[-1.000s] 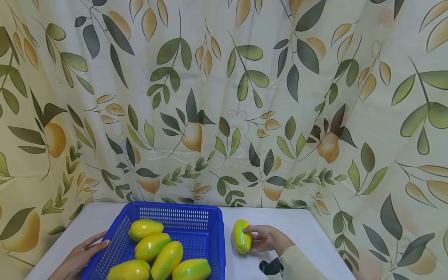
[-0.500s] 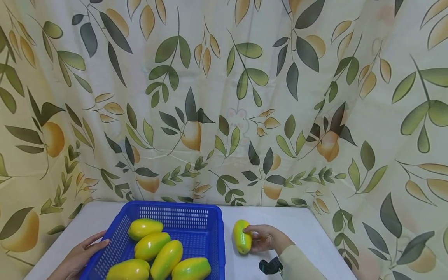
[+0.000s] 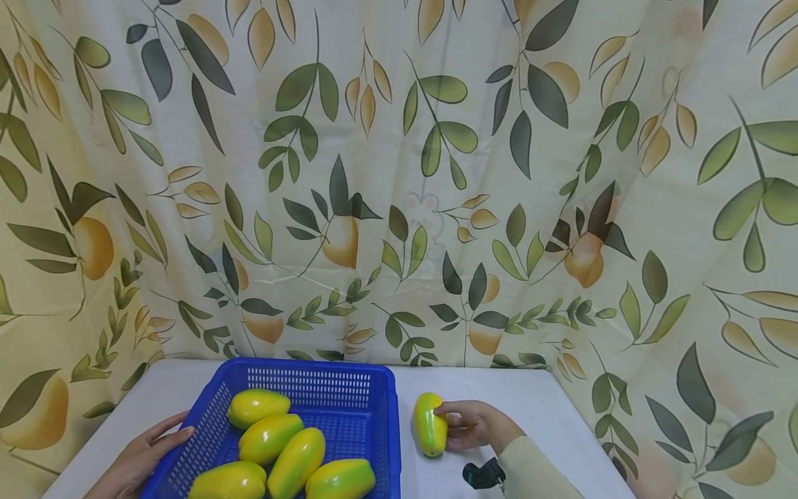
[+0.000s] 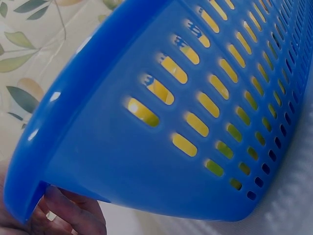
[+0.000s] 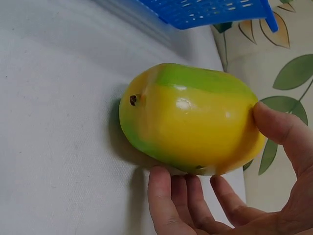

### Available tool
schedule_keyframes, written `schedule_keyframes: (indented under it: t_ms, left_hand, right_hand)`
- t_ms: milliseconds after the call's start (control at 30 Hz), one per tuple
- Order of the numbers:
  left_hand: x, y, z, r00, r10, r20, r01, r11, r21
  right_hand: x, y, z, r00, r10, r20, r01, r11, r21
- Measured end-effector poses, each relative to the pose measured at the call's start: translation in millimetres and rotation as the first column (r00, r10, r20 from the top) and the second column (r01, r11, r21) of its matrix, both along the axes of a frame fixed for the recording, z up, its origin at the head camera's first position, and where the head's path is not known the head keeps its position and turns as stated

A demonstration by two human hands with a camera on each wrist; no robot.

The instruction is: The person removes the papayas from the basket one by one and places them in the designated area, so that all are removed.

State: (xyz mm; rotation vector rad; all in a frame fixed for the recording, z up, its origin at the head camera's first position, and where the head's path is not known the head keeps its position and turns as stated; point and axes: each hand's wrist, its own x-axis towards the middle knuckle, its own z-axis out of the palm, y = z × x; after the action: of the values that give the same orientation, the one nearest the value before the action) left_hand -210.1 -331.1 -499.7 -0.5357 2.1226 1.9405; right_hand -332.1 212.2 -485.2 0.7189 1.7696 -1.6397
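Note:
At the right of the head view, a yellow-green papaya [image 3: 430, 424] stands on the white tabletop. My right hand [image 3: 475, 424] holds it from the right side. In the right wrist view, my thumb is against one end of the papaya [image 5: 195, 117] and my fingertips touch its side. My left hand [image 3: 145, 450] grips the left rim of a blue plastic basket [image 3: 396, 430]. The left wrist view shows curled fingers [image 4: 71, 213] below the rim of the basket [image 4: 112, 161]. Several more papayas [image 3: 296, 463] lie inside, mostly toward the left and front.
A white cloth covers the table [image 3: 524, 395]. The basket stands just left of the held papaya, with a narrow gap between them. A small black device [image 3: 483, 475] shows by the right wrist. A leaf-patterned curtain [image 3: 399, 208] hangs behind and around the table.
The papaya in my right hand has tilted slightly, its near end shifting a little toward me. Both hands and the basket stay almost in place.

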Motion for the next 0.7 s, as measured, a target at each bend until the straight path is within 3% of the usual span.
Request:
schedule_keyframes:
  t_ms: [700]
  left_hand:
    - [-0.8, -0.8, -2.0, 1.0, -0.028, 0.0, 0.028, 0.998, -0.06]
  right_hand:
    - [0.1, 2.9, -4.5, 1.0, -0.003, -0.021, 0.002, 1.0, -0.011]
